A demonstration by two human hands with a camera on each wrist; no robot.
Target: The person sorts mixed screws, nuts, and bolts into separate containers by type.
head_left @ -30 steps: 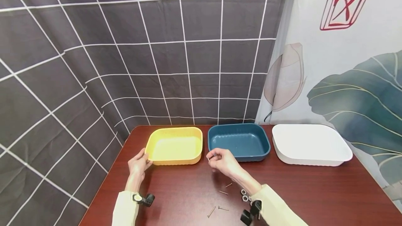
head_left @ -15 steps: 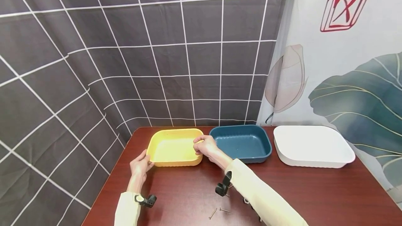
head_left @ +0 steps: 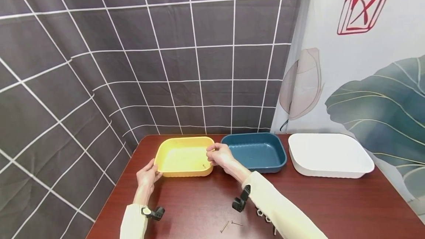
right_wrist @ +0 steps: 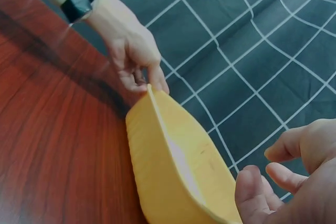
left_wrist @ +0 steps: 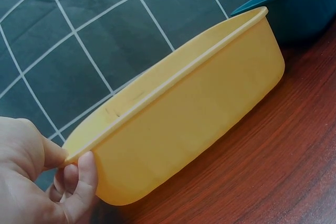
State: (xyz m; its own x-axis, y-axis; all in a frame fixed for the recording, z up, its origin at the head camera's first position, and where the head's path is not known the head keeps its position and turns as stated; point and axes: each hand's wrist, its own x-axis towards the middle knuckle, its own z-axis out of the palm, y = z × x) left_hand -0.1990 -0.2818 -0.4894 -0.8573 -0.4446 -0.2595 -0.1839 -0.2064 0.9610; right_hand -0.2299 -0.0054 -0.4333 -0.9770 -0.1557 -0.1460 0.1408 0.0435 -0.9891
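Observation:
My left hand (head_left: 147, 178) pinches the near left corner of the yellow tray (head_left: 184, 173), thumb over the rim and fingers outside, as the left wrist view shows. Above the tray's right end is my right hand (head_left: 221, 155); in the right wrist view its thumb and fingers (right_wrist: 251, 187) are parted with nothing between them. A small screw (head_left: 204, 166) lies inside the tray near its front right corner. On the table, two screws (head_left: 224, 227) lie in front of me, and metal nuts (head_left: 259, 212) sit partly hidden under my right sleeve.
A blue tray (head_left: 262, 170) stands just right of the yellow one, with a white tray (head_left: 328, 172) farther right. Another metal piece (head_left: 274, 231) shows beside the right sleeve. A grey gridded curtain (head_left: 212, 62) hangs behind the reddish-brown table (head_left: 186, 205).
My right hand has moved left and away from me, from before the blue tray to the yellow tray's right end. It has let go of the small screw, now inside. My left hand keeps its hold.

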